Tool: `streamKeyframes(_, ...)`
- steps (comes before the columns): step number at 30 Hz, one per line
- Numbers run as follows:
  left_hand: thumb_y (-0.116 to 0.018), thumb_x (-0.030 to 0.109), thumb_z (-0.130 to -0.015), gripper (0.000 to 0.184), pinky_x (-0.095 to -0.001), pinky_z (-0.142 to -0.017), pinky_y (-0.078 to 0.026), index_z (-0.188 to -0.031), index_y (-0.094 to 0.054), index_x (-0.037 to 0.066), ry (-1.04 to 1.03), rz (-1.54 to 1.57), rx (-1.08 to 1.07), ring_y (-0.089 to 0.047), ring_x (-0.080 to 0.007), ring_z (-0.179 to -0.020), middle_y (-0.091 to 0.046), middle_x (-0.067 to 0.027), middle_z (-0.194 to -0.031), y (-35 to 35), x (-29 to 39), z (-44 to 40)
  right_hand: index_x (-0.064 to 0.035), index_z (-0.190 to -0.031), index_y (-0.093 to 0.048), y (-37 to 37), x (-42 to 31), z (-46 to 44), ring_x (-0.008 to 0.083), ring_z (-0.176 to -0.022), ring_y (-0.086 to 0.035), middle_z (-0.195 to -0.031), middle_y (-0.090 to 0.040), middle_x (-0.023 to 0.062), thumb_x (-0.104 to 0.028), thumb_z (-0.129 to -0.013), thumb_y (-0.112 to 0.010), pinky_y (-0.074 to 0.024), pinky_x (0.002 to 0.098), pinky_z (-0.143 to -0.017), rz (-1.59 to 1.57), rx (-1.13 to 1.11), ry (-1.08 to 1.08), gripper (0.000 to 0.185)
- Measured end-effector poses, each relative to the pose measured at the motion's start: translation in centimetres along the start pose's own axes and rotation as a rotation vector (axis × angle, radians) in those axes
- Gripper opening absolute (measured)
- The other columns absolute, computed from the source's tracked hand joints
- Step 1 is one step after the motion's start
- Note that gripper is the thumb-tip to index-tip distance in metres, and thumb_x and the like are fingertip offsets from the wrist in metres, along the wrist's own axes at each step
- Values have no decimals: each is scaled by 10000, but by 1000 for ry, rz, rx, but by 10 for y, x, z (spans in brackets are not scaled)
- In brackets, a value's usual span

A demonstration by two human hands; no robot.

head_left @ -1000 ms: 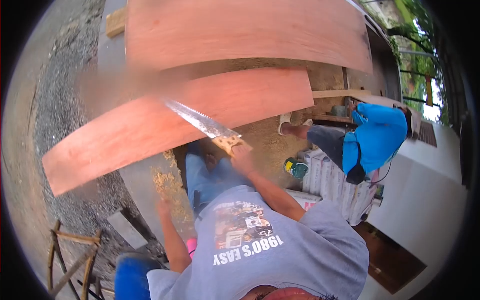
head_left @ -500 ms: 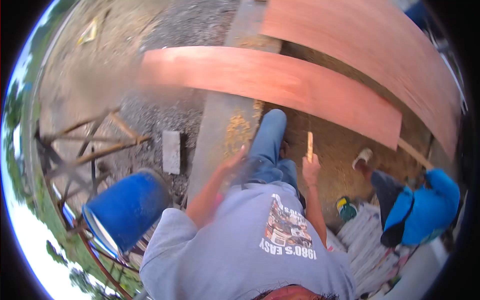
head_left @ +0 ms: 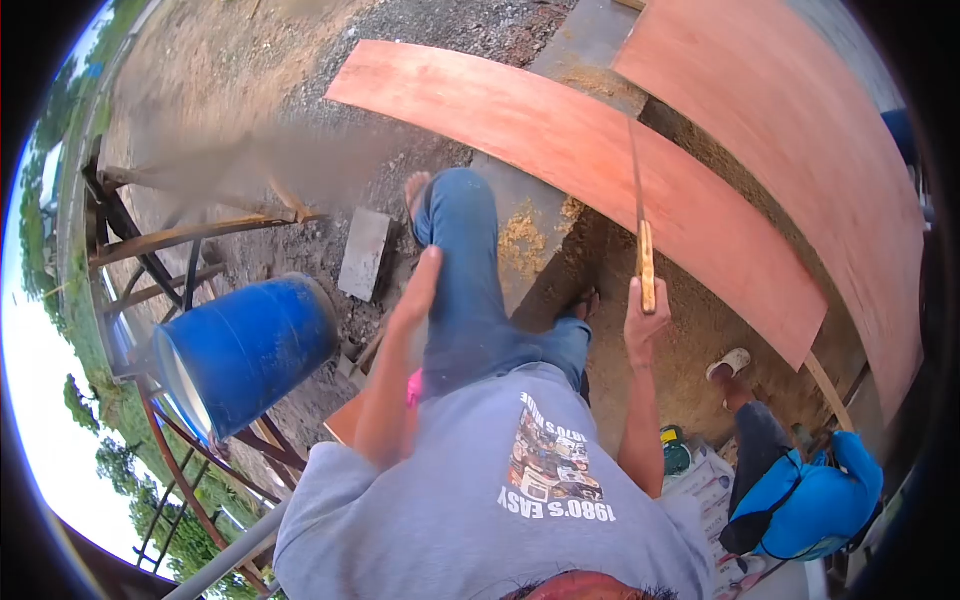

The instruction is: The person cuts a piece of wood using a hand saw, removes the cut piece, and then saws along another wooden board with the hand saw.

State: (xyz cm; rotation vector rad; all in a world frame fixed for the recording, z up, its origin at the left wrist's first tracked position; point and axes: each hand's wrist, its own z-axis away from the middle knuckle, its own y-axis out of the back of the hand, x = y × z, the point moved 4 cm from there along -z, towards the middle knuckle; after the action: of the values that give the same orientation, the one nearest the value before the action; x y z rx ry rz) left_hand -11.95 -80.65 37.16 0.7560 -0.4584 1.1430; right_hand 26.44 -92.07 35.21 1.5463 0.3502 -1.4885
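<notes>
My right hand (head_left: 648, 316) is closed around the wooden handle of a handsaw (head_left: 646, 262). The thin blade points away from me, and in this view it crosses over a long reddish plywood strip (head_left: 560, 130). Whether the blade touches the strip I cannot tell. My left hand (head_left: 424, 280) lies along the side of my raised left thigh, fingers stretched out, with nothing visible in it. Sawdust (head_left: 522, 243) is scattered on the concrete ledge (head_left: 505, 185) below the strip. Beyond a narrow gap lies a larger plywood sheet (head_left: 780, 160).
On the left are a blue drum (head_left: 250, 345), a concrete block (head_left: 366, 254) and a frame of wooden poles (head_left: 190, 240). A person in a blue top (head_left: 815, 500) is at the right, near a green round container (head_left: 676, 450).
My left leg has stepped up onto the ledge side, and my left hand has come against the thigh. The handsaw has risen toward the strip. The whole view has shifted.
</notes>
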Motion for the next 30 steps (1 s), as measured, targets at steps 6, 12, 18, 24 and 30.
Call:
streamKeyframes(6,-664,509,-906,1037,-437,-1198,-270,-1544,-138,-116,-144,-570,229,-328,-438,-1456,-252,-364,-1568,27,-26,-67,-22,-884,-572,-118,-63,-65,231,-572,-522,-671,-537,161,-193,-954,-677,-453,400,-563,-135,-82,88,213)
streamKeyframes(12,-758,511,-824,1173,-539,-1156,-337,-1603,-11,52,-25,-792,-23,-263,-543,-1447,-99,-389,-1594,81,-8,-234,-4,-893,-568,-260,-116,-118,198,-579,-503,-647,-515,133,-174,-945,-679,-435,370,-561,49,-152,-6,210)
streamKeyframes(18,-848,519,-721,1255,-566,-910,-535,-1620,-20,233,72,-1184,-320,-399,-568,-1318,0,-394,-1592,102,46,-364,-3,-979,-612,-328,-196,-130,109,-618,-491,-666,-554,51,-135,-935,-676,-446,317,-582,291,-96,-279,154)
streamKeyframes(24,-766,505,-817,1111,-606,-976,-463,-1622,-56,219,67,-1138,-529,-409,-537,-1326,-29,-420,-1576,158,33,-380,4,-1244,-650,-391,-284,-155,113,-770,-584,-843,-662,79,-112,-927,-674,-498,300,-701,242,79,-379,339)
streamKeyframes(30,-634,536,-911,812,-620,-1035,-415,-1542,-313,138,62,-1337,-775,-445,-515,-1334,-367,-338,-1504,170,45,-456,26,-1225,-656,-407,-272,-143,159,-900,-638,-986,-710,128,-98,-925,-659,-515,316,-838,184,164,-479,326)
